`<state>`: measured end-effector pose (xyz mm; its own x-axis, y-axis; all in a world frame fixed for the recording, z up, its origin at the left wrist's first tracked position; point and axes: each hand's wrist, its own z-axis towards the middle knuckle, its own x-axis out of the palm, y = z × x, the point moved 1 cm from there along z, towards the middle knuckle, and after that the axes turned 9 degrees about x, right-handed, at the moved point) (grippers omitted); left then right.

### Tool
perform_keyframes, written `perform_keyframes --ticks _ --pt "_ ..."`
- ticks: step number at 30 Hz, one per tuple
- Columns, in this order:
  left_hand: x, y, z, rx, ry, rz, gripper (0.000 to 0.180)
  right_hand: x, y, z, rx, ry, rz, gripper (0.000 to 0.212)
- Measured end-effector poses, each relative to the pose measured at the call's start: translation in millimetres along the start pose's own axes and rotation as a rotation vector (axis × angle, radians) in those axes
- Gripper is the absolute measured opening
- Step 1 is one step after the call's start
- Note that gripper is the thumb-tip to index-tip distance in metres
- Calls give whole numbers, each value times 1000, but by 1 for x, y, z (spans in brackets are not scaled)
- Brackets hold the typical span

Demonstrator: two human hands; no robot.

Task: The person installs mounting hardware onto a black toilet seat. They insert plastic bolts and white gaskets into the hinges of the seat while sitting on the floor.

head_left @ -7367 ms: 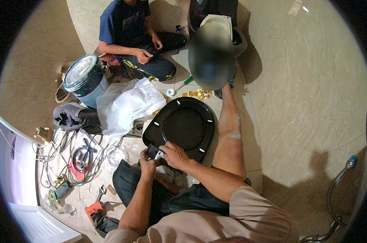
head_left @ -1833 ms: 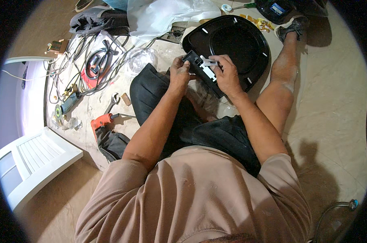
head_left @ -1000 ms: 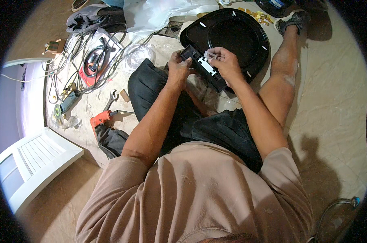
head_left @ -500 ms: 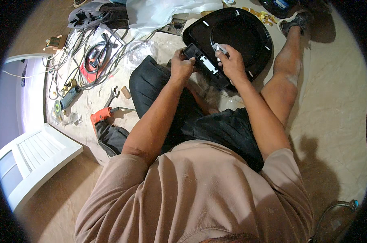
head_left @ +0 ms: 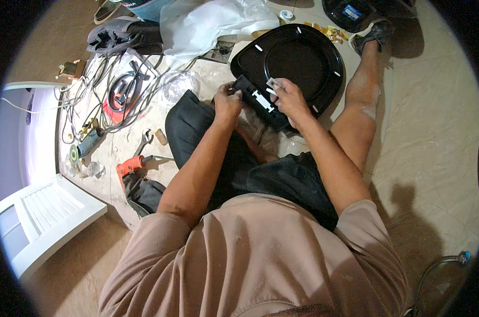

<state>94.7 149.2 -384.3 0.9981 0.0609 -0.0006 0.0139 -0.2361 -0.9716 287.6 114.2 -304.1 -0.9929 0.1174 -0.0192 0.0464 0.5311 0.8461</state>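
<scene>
A black toilet seat (head_left: 316,50) with small white bumpers lies on the floor in front of me, its hinge end toward my legs. Closed around the left end of its black hinge bar (head_left: 245,87) is my left hand (head_left: 228,105), thumb on top. A white fitting (head_left: 262,100) sits in a slot midway along that bar. My right hand (head_left: 291,104) pinches a small whitish plastic piece (head_left: 273,84) just above the bar's right part. The exact kind of this piece cannot be made out.
At the left lie tangled cables (head_left: 96,95), a wrench (head_left: 145,140), an angle grinder (head_left: 86,142) and an orange-and-black power tool (head_left: 131,166). White plastic sheeting (head_left: 197,26) spreads beyond. A white louvred panel (head_left: 54,206) stands lower left; a flexible hose (head_left: 435,267) lies lower right.
The whitish piece has turned in my right hand and now points up and left. My left hand keeps its hold on the bar. The whole view has shifted slightly.
</scene>
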Motion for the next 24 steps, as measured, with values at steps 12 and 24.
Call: perform_keyframes --ticks 12,24 --pt "1 -51 -29 -58 -83 -366 49 17 15 -8 -334 -98 -419 12" --pt "-1 -52 -35 74 138 -166 23 22 20 -9 -269 -33 -336 16"
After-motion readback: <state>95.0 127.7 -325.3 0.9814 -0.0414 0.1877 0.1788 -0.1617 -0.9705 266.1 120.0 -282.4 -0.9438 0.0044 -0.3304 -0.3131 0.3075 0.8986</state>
